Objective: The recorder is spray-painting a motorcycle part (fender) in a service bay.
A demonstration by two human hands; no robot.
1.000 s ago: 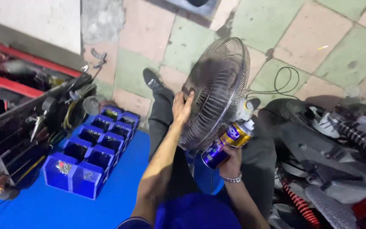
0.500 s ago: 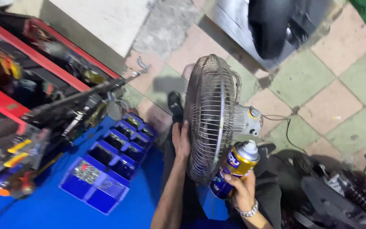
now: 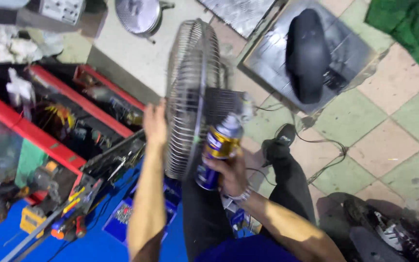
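Floor: green/pink tiles (image 3: 384, 145), worn, w/ black cable.
Mat: blue (image 3: 6, 242), lower left.
Toolbox: red, open (image 3: 35, 131), cluttered.
Far side: black fender (image 3: 309, 53) on board.

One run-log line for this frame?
left hand: steadies fan grille | right hand: holds spray can by grille

Repair workshop, floor-level, probably open-fronted or semi-outdoor. Red cantilever toolbox (image 3: 49, 140) stands open, crammed with hand tools and wires; screwdrivers (image 3: 69, 225) and a small blue parts organiser (image 3: 122, 216) lie on a blue mat (image 3: 6, 242). Worn green and pink floor tiles (image 3: 389, 140). Black scooter body panel (image 3: 309, 53) on a metal sheet, motorcycle parts (image 3: 403, 237) at lower right, spare fan grille (image 3: 136, 14) up top.
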